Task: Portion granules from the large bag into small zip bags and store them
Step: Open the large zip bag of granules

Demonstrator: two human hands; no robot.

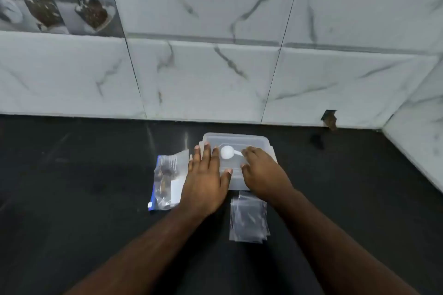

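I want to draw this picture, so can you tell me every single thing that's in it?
Container: one, clear plastic with lid, on the black counter near the wall.
Scoop: one, white, on the container's lid.
Large bag: one, blue and silvery, lying left of the container.
Small zip bags: a stack, clear, count unclear, in front of the container.
Counter: one, black.
Wall tiles: white marble pattern, behind the counter.
Left hand: flat on the lid.
Right hand: fingers at the scoop's handle.

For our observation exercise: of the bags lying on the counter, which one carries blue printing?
The large bag, lying left of the lidded plastic container, beside the left hand. It has a blue edge and printed label; the small zip bags nearer the camera are plain and clear.
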